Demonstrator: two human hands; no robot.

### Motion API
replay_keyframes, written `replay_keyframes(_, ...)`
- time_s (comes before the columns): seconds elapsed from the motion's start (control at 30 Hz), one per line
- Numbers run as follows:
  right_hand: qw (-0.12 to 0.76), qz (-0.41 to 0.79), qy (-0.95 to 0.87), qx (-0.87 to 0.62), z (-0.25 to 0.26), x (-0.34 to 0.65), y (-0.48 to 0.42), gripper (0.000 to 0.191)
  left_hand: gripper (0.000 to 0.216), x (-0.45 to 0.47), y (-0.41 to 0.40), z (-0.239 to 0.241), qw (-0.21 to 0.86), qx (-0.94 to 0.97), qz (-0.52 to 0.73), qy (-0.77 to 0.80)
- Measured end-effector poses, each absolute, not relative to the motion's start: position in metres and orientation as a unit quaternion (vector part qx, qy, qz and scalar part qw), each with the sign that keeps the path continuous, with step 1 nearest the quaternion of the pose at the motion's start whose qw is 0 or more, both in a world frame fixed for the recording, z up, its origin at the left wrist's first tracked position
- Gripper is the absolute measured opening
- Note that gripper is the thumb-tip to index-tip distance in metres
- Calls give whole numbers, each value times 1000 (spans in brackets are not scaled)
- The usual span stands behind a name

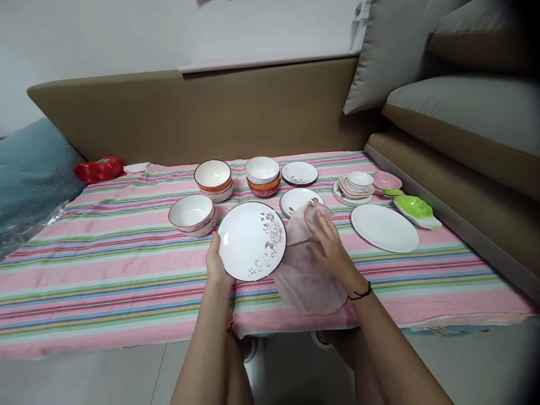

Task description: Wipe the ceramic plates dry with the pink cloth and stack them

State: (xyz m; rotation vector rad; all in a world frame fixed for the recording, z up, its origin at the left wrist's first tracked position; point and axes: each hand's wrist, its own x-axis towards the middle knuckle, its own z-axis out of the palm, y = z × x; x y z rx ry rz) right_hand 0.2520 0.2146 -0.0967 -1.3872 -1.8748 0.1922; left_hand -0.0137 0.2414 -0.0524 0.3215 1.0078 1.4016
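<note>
My left hand (218,260) grips the left edge of a white plate (247,242) with a dark rim and a grey-brown flower pattern on its right side. The plate is held up, tilted toward me. To the right of it, my right hand (331,243) has a thin pale pink cloth (310,281) in its fingers; the cloth hangs down onto the striped cover. Part of the cloth lies in front of a small stack of patterned plates (297,198) and hides its lower right.
Bowl stacks (192,214), (213,175) stand left. Another bowl stack (262,170) and a patterned plate (299,173) sit behind. Rightward lie small dishes (359,181), a pink bowl (387,181), a white oval plate (383,228) and a green leaf-shaped dish (415,208).
</note>
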Motion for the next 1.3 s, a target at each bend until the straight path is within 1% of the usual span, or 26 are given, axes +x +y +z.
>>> replay_keyframes(0.1,443,146,-696,-547,-93,242,212,37,49,-10,241,-52,636,143,610,451)
replay_keyframes(0.13,473,188,-660,-552,-91,238,210,35,50,-8,241,-53,641,144,604,452)
replay_keyframes(0.2,520,324,-574,-543,-87,230,206,40,50,-1,239,-56,650,147,594,451)
replay_keyframes(0.23,520,408,-537,-525,-85,226,203,45,49,3,239,-58,649,150,593,451)
replay_keyframes(0.3,472,546,-494,-485,-82,220,199,48,48,11,237,-63,646,160,596,450)
replay_keyframes(0.37,427,600,-476,-481,-80,215,197,42,48,18,236,-67,650,166,588,452)
replay_keyframes(0.43,434,598,-442,-509,-80,213,196,38,48,23,235,-70,660,173,571,456)
replay_keyframes(0.53,492,582,-365,-534,-79,216,199,35,48,28,234,-69,667,228,546,453)
replay_keyframes(0.63,565,555,-288,-539,-77,228,203,33,55,33,234,-68,669,348,489,439)
replay_keyframes(0.7,621,524,-247,-528,-75,240,203,34,58,35,234,-68,652,443,436,435)
replay_keyframes(0.8,694,468,-199,-510,-74,261,202,29,49,37,235,-71,593,556,371,449)
replay_keyframes(0.87,721,428,-164,-521,-75,278,200,27,41,35,235,-75,560,593,341,468)
replay_keyframes(0.97,739,366,-99,-556,-79,305,196,25,36,32,237,-82,532,609,318,495)
replay_keyframes(1.07,745,329,-47,-579,-83,332,190,20,37,29,239,-89,519,622,297,506)
replay_keyframes(1.3,724,324,-11,-609,-90,375,176,15,43,28,247,-96,503,639,274,514)
